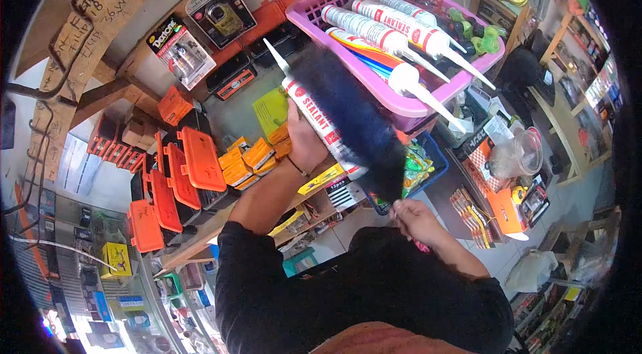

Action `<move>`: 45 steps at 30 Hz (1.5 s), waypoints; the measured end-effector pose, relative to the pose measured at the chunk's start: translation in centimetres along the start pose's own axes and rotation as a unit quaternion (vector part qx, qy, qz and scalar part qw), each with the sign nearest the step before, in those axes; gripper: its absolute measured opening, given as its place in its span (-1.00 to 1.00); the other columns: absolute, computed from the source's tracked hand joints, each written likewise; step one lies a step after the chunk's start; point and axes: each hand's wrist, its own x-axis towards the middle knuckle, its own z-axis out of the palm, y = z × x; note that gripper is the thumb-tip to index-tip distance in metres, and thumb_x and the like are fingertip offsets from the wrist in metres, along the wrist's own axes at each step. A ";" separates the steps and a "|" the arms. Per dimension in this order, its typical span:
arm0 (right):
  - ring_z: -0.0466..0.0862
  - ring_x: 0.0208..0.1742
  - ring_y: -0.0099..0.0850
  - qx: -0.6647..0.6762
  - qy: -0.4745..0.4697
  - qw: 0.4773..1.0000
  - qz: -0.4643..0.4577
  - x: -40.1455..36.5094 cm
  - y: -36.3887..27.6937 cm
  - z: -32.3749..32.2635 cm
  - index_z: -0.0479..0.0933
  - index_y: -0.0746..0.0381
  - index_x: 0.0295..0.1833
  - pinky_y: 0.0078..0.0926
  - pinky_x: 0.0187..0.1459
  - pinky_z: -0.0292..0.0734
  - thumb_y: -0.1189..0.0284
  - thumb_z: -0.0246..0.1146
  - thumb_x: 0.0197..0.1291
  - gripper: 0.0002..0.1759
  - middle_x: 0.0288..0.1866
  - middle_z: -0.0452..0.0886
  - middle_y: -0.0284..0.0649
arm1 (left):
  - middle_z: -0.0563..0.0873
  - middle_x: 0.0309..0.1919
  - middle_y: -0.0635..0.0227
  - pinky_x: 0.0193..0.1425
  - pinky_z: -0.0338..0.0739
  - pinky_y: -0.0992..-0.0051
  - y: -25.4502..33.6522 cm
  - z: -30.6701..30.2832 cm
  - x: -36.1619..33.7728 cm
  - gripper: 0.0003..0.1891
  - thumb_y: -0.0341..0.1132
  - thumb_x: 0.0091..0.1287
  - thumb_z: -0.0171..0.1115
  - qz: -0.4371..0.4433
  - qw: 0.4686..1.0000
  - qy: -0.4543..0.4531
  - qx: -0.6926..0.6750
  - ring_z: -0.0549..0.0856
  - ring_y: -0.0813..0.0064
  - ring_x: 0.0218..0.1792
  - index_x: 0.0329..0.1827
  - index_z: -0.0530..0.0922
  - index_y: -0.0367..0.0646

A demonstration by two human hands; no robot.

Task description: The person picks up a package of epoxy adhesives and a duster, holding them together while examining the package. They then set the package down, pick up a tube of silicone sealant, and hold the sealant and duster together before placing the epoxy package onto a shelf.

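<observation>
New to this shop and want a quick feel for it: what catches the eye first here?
The pink basket at top centre, filled with white sealant tubes, stands out first. Just below it, the left hand holds up a single tube while the right hand holds a dark fluffy duster against it. Bright orange cases crowd the shelves at left.

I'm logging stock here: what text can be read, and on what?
"SEALANT": sealant tube in the left hand.
"SEALANT": tubes in the pink basket.
"Dextone": blister card on the board.
"18 W", "36 W": handwritten cardboard.
Duster in the right hand: no text.
Small orange packs and the rest: too small or blurred.
</observation>
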 end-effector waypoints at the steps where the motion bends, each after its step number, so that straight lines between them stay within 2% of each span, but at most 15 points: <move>1: 0.28 -0.75 -0.63 0.000 0.001 1.000 -0.002 0.0 0.1 0.0 0.40 0.23 -0.39 -0.68 -0.72 0.18 0.19 -0.11 0.31 -0.63 -0.72 0.29 -0.41 | 0.54 -0.16 0.12 -0.01 0.43 0.10 -0.5 0.4 -0.4 -0.41 0.20 0.24 -0.23 -0.005 0.994 0.101 -0.029 0.55 0.14 -0.12 0.04 0.37 -0.13; 6: 0.29 -0.75 -0.63 0.068 0.010 0.998 0.005 0.2 0.2 0.0 0.41 0.26 -0.39 -0.65 -0.71 0.20 0.18 -0.09 0.30 -0.61 -0.72 0.30 -0.40 | 0.54 -0.19 0.09 -0.05 0.46 0.16 -0.8 5.7 1.6 -0.43 0.18 0.26 -0.25 0.047 0.965 0.256 0.019 0.57 0.18 -0.17 0.01 0.40 -0.12; 7: 0.29 -0.75 -0.63 0.068 0.009 0.998 0.004 0.1 0.1 0.0 0.41 0.26 -0.39 -0.65 -0.71 0.20 0.18 -0.09 0.30 -0.61 -0.72 0.30 -0.40 | 0.54 -0.21 0.11 -0.08 0.46 0.21 0.0 1.4 0.6 -0.45 0.18 0.26 -0.22 0.001 0.998 -0.007 -0.066 0.57 0.19 -0.20 -0.03 0.42 -0.12; 10: 0.28 -0.76 -0.63 -0.032 -0.014 0.999 0.021 -0.2 0.0 -0.5 0.42 0.26 -0.38 -0.66 -0.71 0.20 0.19 -0.09 0.31 -0.62 -0.73 0.31 -0.39 | 0.52 -0.16 0.11 -0.12 0.47 0.16 -1.0 1.8 -0.1 -0.44 0.19 0.24 -0.18 0.051 0.977 0.202 -0.051 0.55 0.15 -0.18 0.02 0.37 -0.11; 14: 0.26 -0.77 -0.63 0.017 -0.025 1.000 -0.005 -0.1 -0.1 -0.7 0.42 0.25 -0.38 -0.67 -0.72 0.19 0.21 -0.09 0.31 -0.63 -0.75 0.28 -0.39 | 0.53 -0.18 0.12 -0.04 0.45 0.11 -0.9 5.9 0.6 -0.49 0.05 0.25 -0.09 0.058 0.968 0.223 -0.102 0.55 0.21 -0.18 0.13 0.27 -0.10; 16: 0.25 -0.77 -0.63 0.064 0.010 0.998 -0.005 -0.1 -0.3 -0.5 0.42 0.25 -0.38 -0.68 -0.72 0.18 0.21 -0.09 0.31 -0.64 -0.76 0.27 -0.40 | 0.52 -0.29 0.20 -0.04 0.43 0.17 -0.2 3.2 0.4 -0.55 0.02 0.27 -0.11 0.051 0.999 0.013 0.000 0.54 0.25 -0.18 0.09 0.30 -0.07; 18: 0.23 -0.79 -0.64 0.007 -0.063 0.998 0.022 -0.3 -0.2 -0.3 0.41 0.25 -0.39 -0.67 -0.72 0.18 0.21 -0.09 0.31 -0.63 -0.77 0.26 -0.40 | 0.54 -0.14 0.20 0.05 0.41 0.28 -1.0 1.6 -0.3 -0.45 0.20 0.25 -0.24 0.019 0.981 0.191 -0.007 0.52 0.30 -0.06 0.02 0.39 -0.04; 22: 0.24 -0.78 -0.64 0.037 -0.014 0.999 -0.009 0.0 -0.1 -0.8 0.41 0.25 -0.40 -0.68 -0.73 0.18 0.20 -0.09 0.31 -0.63 -0.76 0.27 -0.40 | 0.56 -0.21 0.18 0.02 0.42 0.21 -0.9 7.0 1.7 -0.39 0.27 0.21 -0.24 0.026 0.967 0.250 0.046 0.53 0.24 -0.11 -0.01 0.38 -0.07; 24: 0.25 -0.77 -0.64 0.042 0.000 0.999 0.001 0.0 -0.5 -0.9 0.41 0.25 -0.41 -0.67 -0.72 0.19 0.19 -0.10 0.31 -0.61 -0.75 0.28 -0.40 | 0.58 -0.28 0.20 -0.03 0.43 0.22 -0.2 2.0 0.2 -0.35 0.33 0.15 -0.24 -0.011 0.996 0.084 0.020 0.54 0.25 -0.18 -0.06 0.41 -0.07; 28: 0.26 -0.76 -0.64 -0.029 -0.080 0.996 0.029 -0.4 -0.5 -0.5 0.40 0.25 -0.41 -0.68 -0.72 0.19 0.18 -0.10 0.31 -0.61 -0.74 0.29 -0.40 | 0.56 -0.19 0.18 0.01 0.41 0.20 -1.2 2.5 -0.6 -0.37 0.30 0.17 -0.20 0.000 0.973 0.225 -0.049 0.54 0.23 -0.16 -0.03 0.42 -0.07; 32: 0.27 -0.76 -0.64 0.028 -0.015 0.999 -0.003 0.0 -0.2 -0.5 0.41 0.25 -0.40 -0.68 -0.72 0.20 0.18 -0.10 0.31 -0.61 -0.74 0.29 -0.39 | 0.51 -0.07 0.14 0.08 0.37 0.24 0.0 2.8 0.7 -0.43 0.16 0.27 -0.26 -0.003 0.994 -0.083 -0.064 0.48 0.20 -0.02 0.07 0.36 -0.12; 35: 0.28 -0.76 -0.64 0.007 -0.034 0.999 0.017 -0.4 0.0 -0.4 0.41 0.24 -0.39 -0.68 -0.72 0.20 0.18 -0.10 0.31 -0.61 -0.73 0.29 -0.39 | 0.52 -0.06 0.17 0.09 0.39 0.26 -0.7 4.0 -0.2 -0.36 0.24 0.22 -0.22 0.034 0.979 0.202 0.005 0.52 0.22 -0.04 0.08 0.36 -0.14; 36: 0.28 -0.76 -0.64 -0.033 -0.060 0.997 0.023 -0.7 0.0 -0.3 0.41 0.24 -0.39 -0.68 -0.72 0.20 0.18 -0.10 0.31 -0.61 -0.73 0.29 -0.39 | 0.53 -0.07 0.17 0.08 0.40 0.26 -1.1 0.7 -0.9 -0.37 0.23 0.23 -0.22 -0.038 0.995 0.050 -0.074 0.52 0.23 -0.04 0.08 0.35 -0.13; 41: 0.28 -0.76 -0.63 0.048 0.003 0.999 -0.004 -0.4 0.4 -0.4 0.41 0.25 -0.38 -0.68 -0.72 0.19 0.18 -0.10 0.31 -0.61 -0.74 0.29 -0.40 | 0.52 -0.08 0.12 0.01 0.44 0.09 0.1 -0.3 -0.3 -0.39 0.23 0.21 -0.15 -0.008 0.999 -0.026 -0.039 0.53 0.14 -0.04 0.16 0.28 -0.03; 45: 0.29 -0.74 -0.63 -0.061 -0.041 0.997 -0.003 -0.5 0.6 -0.4 0.41 0.24 -0.37 -0.67 -0.71 0.20 0.17 -0.11 0.31 -0.61 -0.73 0.29 -0.41 | 0.52 -0.08 0.11 0.04 0.41 0.06 0.3 0.6 -0.7 -0.40 0.24 0.21 -0.16 -0.026 0.991 0.132 0.010 0.54 0.13 -0.06 0.08 0.36 -0.04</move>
